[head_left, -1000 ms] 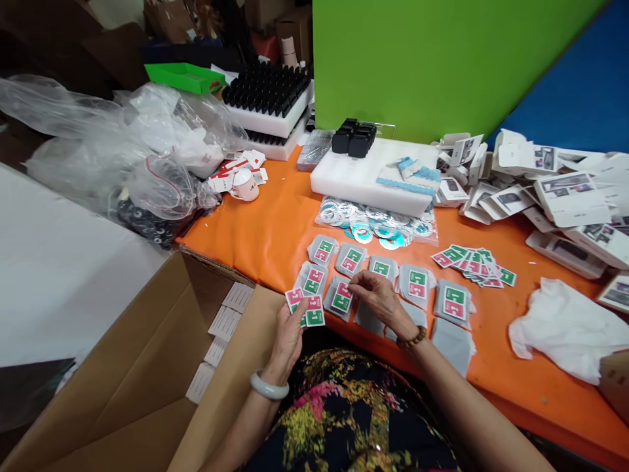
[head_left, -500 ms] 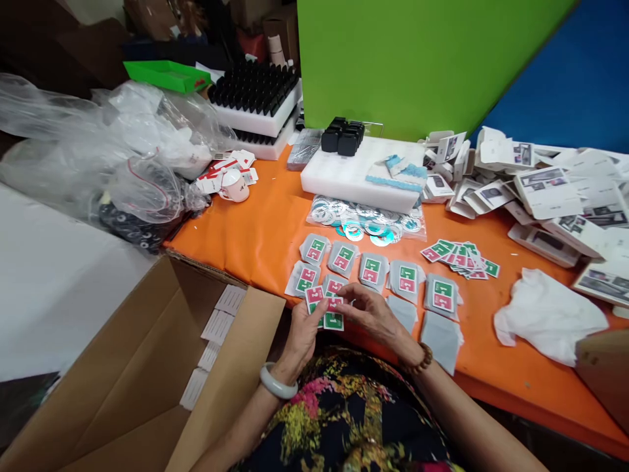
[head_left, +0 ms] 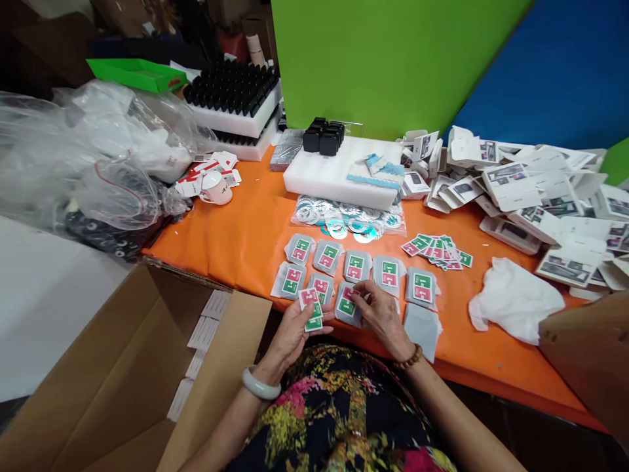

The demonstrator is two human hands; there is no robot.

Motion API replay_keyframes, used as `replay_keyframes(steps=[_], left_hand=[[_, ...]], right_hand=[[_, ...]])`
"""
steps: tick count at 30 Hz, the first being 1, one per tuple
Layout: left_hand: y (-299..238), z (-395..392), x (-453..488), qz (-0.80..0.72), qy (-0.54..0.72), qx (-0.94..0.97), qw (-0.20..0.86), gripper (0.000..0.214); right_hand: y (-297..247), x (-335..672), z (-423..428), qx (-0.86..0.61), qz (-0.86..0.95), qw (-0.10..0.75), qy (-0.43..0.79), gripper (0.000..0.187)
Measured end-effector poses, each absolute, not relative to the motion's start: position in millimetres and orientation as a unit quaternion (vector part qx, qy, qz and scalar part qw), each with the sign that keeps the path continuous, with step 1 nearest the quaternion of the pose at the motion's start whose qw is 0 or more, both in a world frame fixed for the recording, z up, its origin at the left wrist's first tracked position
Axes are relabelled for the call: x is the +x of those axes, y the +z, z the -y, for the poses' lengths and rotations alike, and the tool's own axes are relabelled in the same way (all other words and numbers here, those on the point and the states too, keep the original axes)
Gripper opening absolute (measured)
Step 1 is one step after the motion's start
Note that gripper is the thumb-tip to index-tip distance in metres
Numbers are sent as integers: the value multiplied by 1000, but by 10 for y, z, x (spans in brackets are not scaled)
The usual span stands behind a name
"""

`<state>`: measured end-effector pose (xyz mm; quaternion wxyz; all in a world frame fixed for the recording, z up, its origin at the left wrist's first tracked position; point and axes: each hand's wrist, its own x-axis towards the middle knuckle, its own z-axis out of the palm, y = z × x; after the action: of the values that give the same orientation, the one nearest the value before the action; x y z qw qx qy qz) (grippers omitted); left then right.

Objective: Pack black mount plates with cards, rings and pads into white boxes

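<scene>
My left hand [head_left: 293, 334] grips a few small red-and-green packets [head_left: 310, 303] printed with 1 and 2, fanned between thumb and fingers. With its fingertips, my right hand [head_left: 383, 313] holds one such packet [head_left: 348, 300] flat against a grey wrapped square [head_left: 350, 316] in the front row. Several grey squares lie in two rows on the orange table, most with a red-and-green packet on top. The front-row square at the right end [head_left: 421, 329] shows a plain grey top. Part of the front row is hidden behind my right hand.
Loose red-and-green packets [head_left: 439, 250] lie beyond the rows, near a white crumpled sheet [head_left: 514, 301]. Farther back are a bag of rings [head_left: 354, 217], white foam [head_left: 339, 177] and a heap of small white boxes [head_left: 521, 190]. An open carton [head_left: 118, 354] stands at left.
My right hand has moved away from my left, to the right, carrying one packet onto a grey square. My left hand keeps the others. The view has shifted slightly right.
</scene>
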<state>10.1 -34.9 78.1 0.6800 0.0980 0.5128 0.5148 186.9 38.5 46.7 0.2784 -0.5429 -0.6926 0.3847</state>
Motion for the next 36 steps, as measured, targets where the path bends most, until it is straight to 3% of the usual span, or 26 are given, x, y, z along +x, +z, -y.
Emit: replay_keyframes(steps=[5,11,15,22,29,32,36], left_hand=[[824,283,243,-507,488,151,694,40],[852,224,396,-493,452,208,714,46],[854,210,454,-509,438,213,710,50],[828,212,428,-550,416,207,694,50],[820,174,541,-534,381,237,717,48],[841,149,597,-515,360,265,732,46],[842,121,653,-486,332,288,755,46]], right_hand=[[556,1892,-324,-549,691,321,344,16],[703,1885,-273,-466,572,294,608,25],[703,1939,-300,-439,514,311,668,31],[573,2431,-443,-539,529,372,540,37],[488,2519,-313,-586,651,300,377,26],[527,2478,-256,-596,669,315,313,22],[650,2422,-227,-583,629,343,383,25]])
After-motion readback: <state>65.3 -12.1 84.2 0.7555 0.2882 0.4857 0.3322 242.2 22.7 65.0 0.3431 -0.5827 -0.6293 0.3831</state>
